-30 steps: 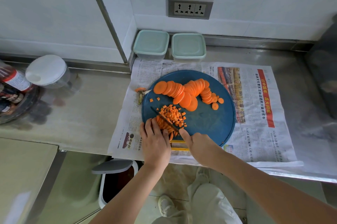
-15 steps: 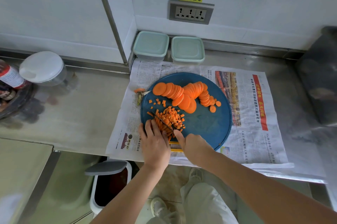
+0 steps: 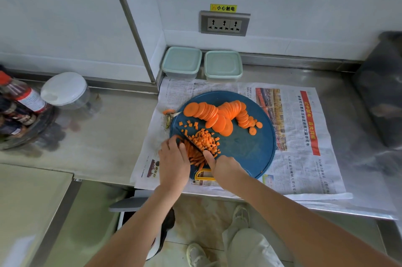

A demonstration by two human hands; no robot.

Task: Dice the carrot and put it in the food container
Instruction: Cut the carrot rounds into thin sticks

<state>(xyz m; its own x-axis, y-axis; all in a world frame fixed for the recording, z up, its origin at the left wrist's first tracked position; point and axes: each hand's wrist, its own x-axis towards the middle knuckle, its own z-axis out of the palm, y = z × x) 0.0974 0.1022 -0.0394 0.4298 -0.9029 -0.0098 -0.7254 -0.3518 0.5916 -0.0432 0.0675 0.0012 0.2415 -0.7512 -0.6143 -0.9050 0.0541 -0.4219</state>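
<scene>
Right hand: grips knife; we cut in short, even steps.
Left hand: fingers press strips; we tuck fingertips back from knife.
Dice: just beyond knife.
Containers: far beyond fingertips, lidded.

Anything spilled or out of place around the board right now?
Minor only: the carrot top lies off the blue cutting board on the newspaper, and a few dice sit apart from the pile. Nothing else stands out.
</scene>
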